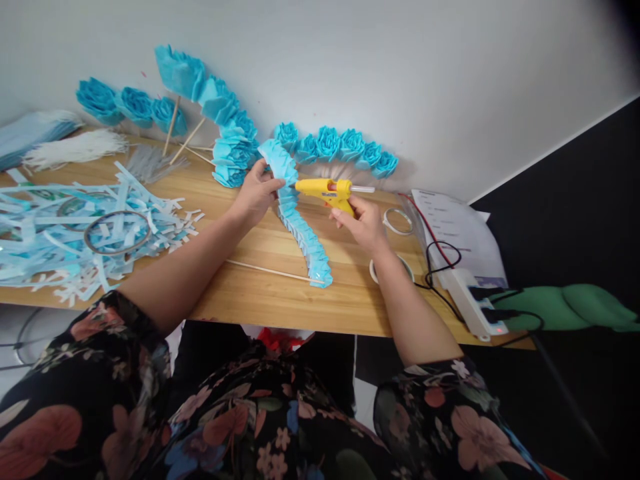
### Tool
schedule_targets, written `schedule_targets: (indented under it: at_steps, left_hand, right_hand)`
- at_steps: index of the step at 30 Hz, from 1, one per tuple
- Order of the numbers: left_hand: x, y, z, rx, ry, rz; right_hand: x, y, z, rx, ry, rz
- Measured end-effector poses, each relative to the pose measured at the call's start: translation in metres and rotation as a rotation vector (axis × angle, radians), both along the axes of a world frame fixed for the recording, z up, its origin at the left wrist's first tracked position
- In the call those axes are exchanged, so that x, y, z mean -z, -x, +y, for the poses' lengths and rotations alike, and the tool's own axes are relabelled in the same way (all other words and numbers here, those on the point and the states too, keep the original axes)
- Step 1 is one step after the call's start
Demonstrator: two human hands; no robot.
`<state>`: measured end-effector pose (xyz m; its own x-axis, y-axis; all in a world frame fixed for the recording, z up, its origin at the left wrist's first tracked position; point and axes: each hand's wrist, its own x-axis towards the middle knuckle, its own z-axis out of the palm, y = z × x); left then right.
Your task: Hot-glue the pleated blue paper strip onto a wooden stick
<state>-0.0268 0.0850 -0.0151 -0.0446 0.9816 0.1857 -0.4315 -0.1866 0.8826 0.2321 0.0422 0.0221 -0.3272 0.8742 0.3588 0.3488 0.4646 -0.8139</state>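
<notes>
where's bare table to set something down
The table is bare between its front edge and the thin stick, and between the pleated blue strip and the partly hidden white ring. Crowded: paper scraps at left, blue flowers along the wall.

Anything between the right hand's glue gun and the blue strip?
Nothing visible. The glue gun in the right hand has its nozzle right at the blue strip; the left hand holds the strip close by.

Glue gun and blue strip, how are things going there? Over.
Right hand gripping glue gun, nozzle toward blue strip. Left hand holding strip's upper part. Nothing visible between nozzle and strip.
</notes>
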Motion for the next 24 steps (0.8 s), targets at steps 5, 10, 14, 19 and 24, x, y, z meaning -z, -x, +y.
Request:
schedule_targets:
  at_steps: [5, 10, 14, 19, 24]
  left_hand:
    - [-0.0003, 0.0005, -0.0005, 0.011, -0.019, -0.001]
    - [-0.0015, -0.0005, -0.0020, 0.011, -0.008, -0.006]
    - [-0.0014, -0.0008, -0.0022, 0.018, 0.006, 0.000]
    - [-0.0035, -0.0022, -0.0048, 0.023, 0.014, 0.002]
    - [-0.0055, -0.0042, -0.0074, 0.039, 0.024, 0.007]
  right_hand:
    - [-0.0013, 0.0010, -0.0005, 0.008, 0.005, -0.002]
    - [-0.0020, 0.0017, -0.0006, -0.003, -0.003, -0.001]
    - [0.0003, 0.0020, 0.0005, -0.010, -0.006, 0.009]
    - [0.0015, 0.0025, 0.0001, -0.001, -0.016, 0.008]
    - [0.0000, 0.0041, -0.0015, -0.001, -0.008, 0.009]
